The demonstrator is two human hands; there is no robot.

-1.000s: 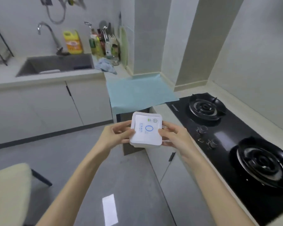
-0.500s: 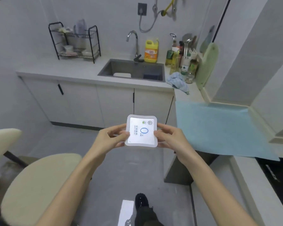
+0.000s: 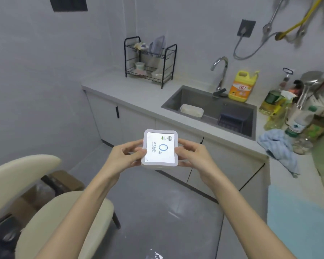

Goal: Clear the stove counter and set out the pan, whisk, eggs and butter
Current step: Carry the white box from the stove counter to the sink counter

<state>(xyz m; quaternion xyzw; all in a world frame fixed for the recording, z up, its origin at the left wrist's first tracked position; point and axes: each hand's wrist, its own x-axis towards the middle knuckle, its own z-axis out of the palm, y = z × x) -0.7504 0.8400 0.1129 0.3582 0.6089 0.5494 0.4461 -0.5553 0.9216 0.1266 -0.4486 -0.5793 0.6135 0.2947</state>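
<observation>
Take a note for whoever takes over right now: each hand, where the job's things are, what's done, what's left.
Hands: left hand and right hand pinch opposite sides of a white square tub, lid up, in the air in front of the sink counter.
Things: the stove counter is out of view. No pan, eggs or butter are visible, and no whisk can be picked out among the utensils at right.
Done: nothing can be confirmed.
Left: put the tub down, probably on the sink counter, then set out the four items.
</observation>
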